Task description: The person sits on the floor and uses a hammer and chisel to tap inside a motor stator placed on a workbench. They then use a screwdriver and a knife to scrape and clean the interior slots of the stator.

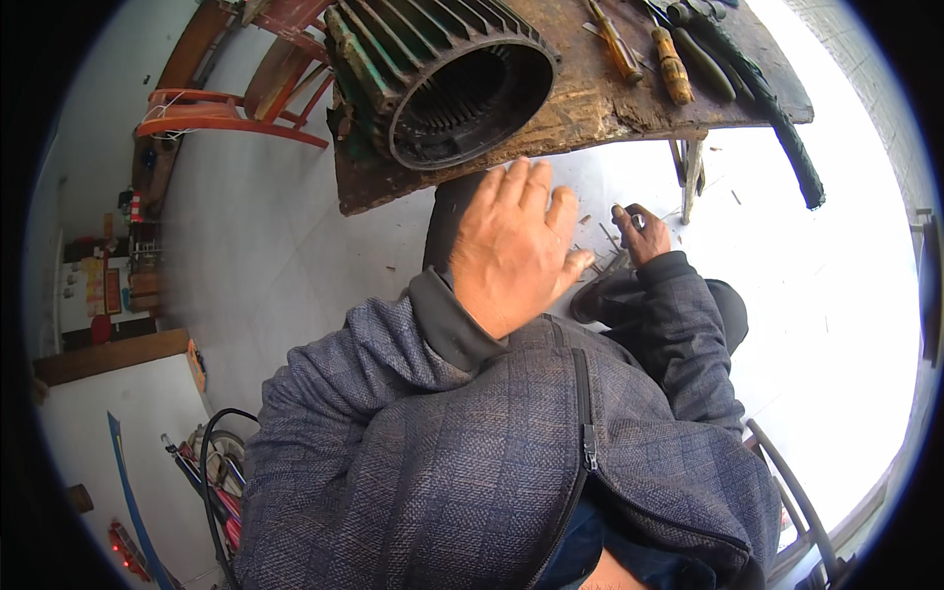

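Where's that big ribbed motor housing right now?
The motor housing lies on its side on the wooden bench, top centre, just above the left hand.

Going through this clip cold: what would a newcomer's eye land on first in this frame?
First the left hand, open and spread at the picture's centre, just below the edge of the worn wooden workbench. Above it lies a big green ribbed motor housing, its hollow bore facing the camera. Further right, the right hand is closed around a small object that cannot be made out.

The worktop (590,108) is rough, worn wood, cracked at its edge. On it, the motor housing (442,74) is ribbed metal with chipped green paint. The jacket (492,442) is matt woven cloth.
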### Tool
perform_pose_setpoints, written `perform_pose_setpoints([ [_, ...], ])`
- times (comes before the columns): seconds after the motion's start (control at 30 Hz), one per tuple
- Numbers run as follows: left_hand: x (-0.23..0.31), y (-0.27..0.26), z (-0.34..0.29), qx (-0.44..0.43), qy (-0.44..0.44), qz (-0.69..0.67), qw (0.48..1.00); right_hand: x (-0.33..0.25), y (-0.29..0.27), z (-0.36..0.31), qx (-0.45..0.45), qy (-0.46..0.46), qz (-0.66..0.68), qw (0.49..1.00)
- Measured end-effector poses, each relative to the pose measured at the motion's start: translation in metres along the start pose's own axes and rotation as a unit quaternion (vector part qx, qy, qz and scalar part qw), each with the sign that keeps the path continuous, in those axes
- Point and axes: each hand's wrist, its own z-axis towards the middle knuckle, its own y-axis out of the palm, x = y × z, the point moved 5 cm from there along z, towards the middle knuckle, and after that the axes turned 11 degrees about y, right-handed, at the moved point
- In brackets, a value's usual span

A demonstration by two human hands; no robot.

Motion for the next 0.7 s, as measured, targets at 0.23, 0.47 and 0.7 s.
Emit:
perform_pose_setpoints([
  [0.23,-0.063,0.013,0.018,-0.044,-0.090,0.203,0.974,0.002,0.000,0.001,-0.001,0.003,-0.003,1.000],
  [0.47,-0.058,0.015,0.018,-0.048,-0.085,0.193,0.976,0.001,-0.001,0.000,-0.001,0.000,0.005,1.000],
  [0.7,-0.049,0.010,0.016,-0.053,-0.082,0.180,0.979,-0.003,-0.001,-0.001,0.005,-0.017,0.004,1.000],
])
